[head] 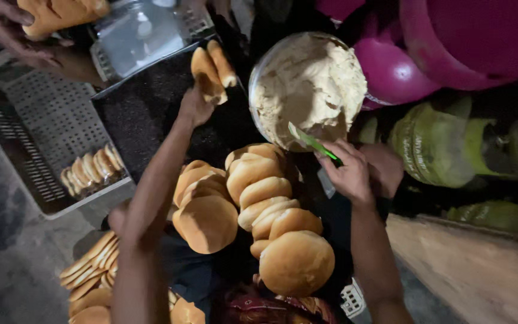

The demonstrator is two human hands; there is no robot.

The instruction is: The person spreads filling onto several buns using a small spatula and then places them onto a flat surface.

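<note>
Nearest me, two rows of round buns (271,216) lie stacked on my lap, close so either hand can draw from them; more split buns (91,270) sit in a heap at my near left. My right hand (355,174) is closed on a green spreader (310,143), its blade tipped into the bowl of pale cream (307,81) just beyond; my left hand (194,108) grips a split bun (212,69), held open over a dark tray (139,114). Far left, a grey crate (55,120) holds filled buns (91,171); another person's hand (7,30) carries more.
</note>
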